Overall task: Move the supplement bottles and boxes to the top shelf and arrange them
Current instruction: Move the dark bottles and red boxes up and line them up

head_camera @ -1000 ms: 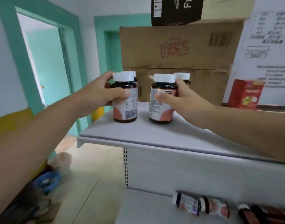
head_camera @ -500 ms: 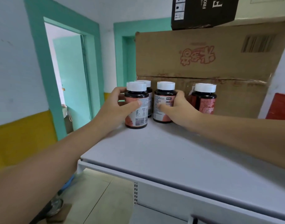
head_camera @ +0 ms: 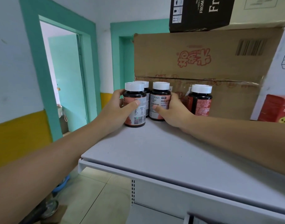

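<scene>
Several dark supplement bottles with white caps and pink labels stand at the back of the grey top shelf (head_camera: pixel 162 156). My left hand (head_camera: pixel 116 110) grips the front left bottle (head_camera: pixel 135 105), thumb across its label. My right hand (head_camera: pixel 172 112) grips the bottle (head_camera: pixel 159 101) beside it from the right. Another bottle (head_camera: pixel 145 92) stands behind these two, mostly hidden. A bottle with a red label (head_camera: pixel 200 101) stands apart to the right, against the cardboard. A red supplement box (head_camera: pixel 276 109) sits at the far right of the shelf.
A large brown cardboard box (head_camera: pixel 203 59) fills the back of the shelf, with a black box (head_camera: pixel 200 13) on top and a white box (head_camera: pixel 280 62) to the right. A teal door frame (head_camera: pixel 36 75) and tiled floor lie left of the shelf's end.
Both hands have pushed their bottles from the shelf's front towards the back, next to the bottles by the cardboard. In the last half second they have barely moved.
</scene>
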A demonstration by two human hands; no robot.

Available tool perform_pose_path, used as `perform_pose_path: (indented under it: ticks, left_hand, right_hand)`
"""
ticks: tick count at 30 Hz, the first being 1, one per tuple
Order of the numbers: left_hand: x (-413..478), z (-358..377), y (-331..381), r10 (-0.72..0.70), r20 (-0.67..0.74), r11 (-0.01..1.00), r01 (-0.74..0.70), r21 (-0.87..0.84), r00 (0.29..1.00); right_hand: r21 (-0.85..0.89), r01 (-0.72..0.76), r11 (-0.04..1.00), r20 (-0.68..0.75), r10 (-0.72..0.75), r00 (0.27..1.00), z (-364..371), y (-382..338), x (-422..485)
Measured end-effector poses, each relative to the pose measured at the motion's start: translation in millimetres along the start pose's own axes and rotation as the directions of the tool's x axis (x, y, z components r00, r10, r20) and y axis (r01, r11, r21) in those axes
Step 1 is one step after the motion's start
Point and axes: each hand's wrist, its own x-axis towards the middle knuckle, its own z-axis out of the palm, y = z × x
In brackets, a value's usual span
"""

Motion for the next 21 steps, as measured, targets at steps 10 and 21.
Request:
perform_pose_path:
  ticks: [10, 21]
  left_hand:
    - [-34, -30, 39, -0.278, 0.234, 0.707, 0.034, 0.706, 0.932]
    - [-160, -39, 109, 0.074, 0.636, 0.504, -0.578, 0.641, 0.769]
  right_hand:
    - [-0.565, 0.17, 0.807, 0.334, 0.036, 0.942, -53, -33, -86]
    - [-0.75, 0.008, 0.662, 0.087, 0.086, 0.993, -145, -52, -304]
